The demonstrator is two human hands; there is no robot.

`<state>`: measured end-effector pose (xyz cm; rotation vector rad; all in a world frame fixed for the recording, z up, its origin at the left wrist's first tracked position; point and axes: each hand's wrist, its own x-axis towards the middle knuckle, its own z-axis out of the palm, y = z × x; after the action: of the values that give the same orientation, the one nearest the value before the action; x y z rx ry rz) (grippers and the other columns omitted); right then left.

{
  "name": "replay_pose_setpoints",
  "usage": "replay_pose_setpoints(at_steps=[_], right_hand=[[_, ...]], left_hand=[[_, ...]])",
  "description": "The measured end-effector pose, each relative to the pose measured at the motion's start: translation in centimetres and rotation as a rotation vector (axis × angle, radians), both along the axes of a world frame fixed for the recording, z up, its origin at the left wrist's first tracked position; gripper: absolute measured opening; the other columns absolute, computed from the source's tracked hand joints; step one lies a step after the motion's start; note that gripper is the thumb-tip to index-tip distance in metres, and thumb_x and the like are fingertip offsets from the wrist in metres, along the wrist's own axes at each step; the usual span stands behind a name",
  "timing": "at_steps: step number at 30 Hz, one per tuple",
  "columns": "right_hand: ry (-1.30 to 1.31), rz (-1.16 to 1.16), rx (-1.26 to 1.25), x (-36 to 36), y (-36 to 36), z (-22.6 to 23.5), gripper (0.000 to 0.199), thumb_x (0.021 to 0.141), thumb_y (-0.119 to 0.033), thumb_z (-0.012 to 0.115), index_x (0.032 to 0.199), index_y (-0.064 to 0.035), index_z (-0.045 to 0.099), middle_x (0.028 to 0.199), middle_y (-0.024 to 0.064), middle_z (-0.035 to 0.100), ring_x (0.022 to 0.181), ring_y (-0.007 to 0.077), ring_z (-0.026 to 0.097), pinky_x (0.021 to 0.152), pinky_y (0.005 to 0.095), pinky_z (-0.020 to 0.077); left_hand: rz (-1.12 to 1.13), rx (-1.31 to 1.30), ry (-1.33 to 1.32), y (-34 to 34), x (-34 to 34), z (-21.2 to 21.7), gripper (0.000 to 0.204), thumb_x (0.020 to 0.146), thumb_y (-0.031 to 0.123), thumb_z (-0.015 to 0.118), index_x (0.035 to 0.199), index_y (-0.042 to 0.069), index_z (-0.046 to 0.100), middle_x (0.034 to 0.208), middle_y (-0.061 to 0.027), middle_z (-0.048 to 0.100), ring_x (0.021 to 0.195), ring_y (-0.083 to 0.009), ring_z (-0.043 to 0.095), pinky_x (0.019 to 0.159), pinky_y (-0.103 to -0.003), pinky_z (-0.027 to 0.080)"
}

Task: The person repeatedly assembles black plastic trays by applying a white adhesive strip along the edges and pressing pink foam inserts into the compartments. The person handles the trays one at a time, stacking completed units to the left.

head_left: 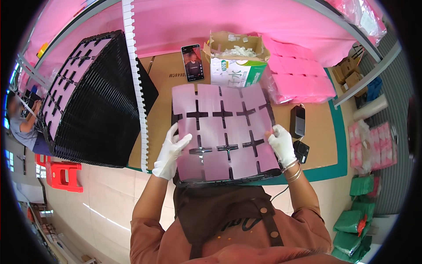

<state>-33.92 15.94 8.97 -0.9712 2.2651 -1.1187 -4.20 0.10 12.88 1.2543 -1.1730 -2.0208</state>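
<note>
In front of me lies a shallow black tray (227, 148) covered with glossy pink square pieces (210, 128), with cross-shaped black gaps between them. Its near edge reaches past the table edge toward my apron. My left hand (170, 154), in a white glove, is at the tray's left side, thumb over the pink surface and the other fingers along the edge. The white-gloved right hand (282, 144) is closed at the right edge, its fingertips on the border. The undersides of both grips are hidden.
At left stands a tall stack of black trays (96, 101) behind a white notched strip (135, 79). Behind my tray are a phone (192, 63), an open carton (235, 70) of white scraps and wrapped pink stacks (299, 79). A black device (297, 121) sits right. Another person (24, 125) works far left.
</note>
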Motion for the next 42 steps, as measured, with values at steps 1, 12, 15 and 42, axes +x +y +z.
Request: replay_pose_setpoints(at_steps=[1,12,15,42], right_hand=[[-0.013,-0.026,0.005,0.2,0.6,-0.2,0.018,0.084,-0.015,0.068,0.083,-0.0012,0.056,0.06,0.0014,0.052,0.054,0.0099,0.044,0.051,0.0282,0.0391],[0.186,-0.064,0.121,0.8,1.3,-0.7,0.037,0.081,-0.015,0.068,0.114,-0.0023,0.057,0.075,0.0106,0.067,0.072,0.0302,0.067,0.071,0.0395,0.0518],[0.175,-0.055,0.147,0.6,0.6,-0.4,0.039,0.081,-0.015,0.068,0.116,-0.0027,0.058,0.075,0.0101,0.067,0.074,0.0303,0.067,0.073,0.0398,0.0516],[-1.133,0.099,-0.256,-11.1,-14.7,-5.3,0.029,0.092,-0.014,0.055,0.113,0.0045,0.048,0.108,0.0262,0.059,0.102,0.0406,0.062,0.086,0.0502,0.0545]], left_hand=[[0.032,-0.002,0.011,0.2,0.1,-0.3,0.089,0.082,0.013,0.073,0.151,0.004,0.017,0.139,-0.0226,0.042,0.121,-0.0267,0.051,0.1,-0.038,0.044],[0.031,-0.466,-0.211,0.3,0.3,-5.3,0.089,0.077,0.001,0.069,0.15,0.003,0.018,0.132,-0.0222,0.045,0.097,-0.0212,0.061,0.077,-0.032,0.056],[0.044,-0.538,-0.273,0.2,0.4,-5.9,0.086,0.077,0.002,0.069,0.149,0.003,0.023,0.13,-0.0212,0.047,0.09,-0.0192,0.062,0.075,-0.031,0.056],[-0.555,-1.381,-1.038,-7.2,-5.8,-6.1,0.083,0.09,0.063,0.046,0.138,-0.004,0.041,0.147,-0.0221,0.037,0.139,-0.0333,0.031,0.114,-0.044,0.024]])
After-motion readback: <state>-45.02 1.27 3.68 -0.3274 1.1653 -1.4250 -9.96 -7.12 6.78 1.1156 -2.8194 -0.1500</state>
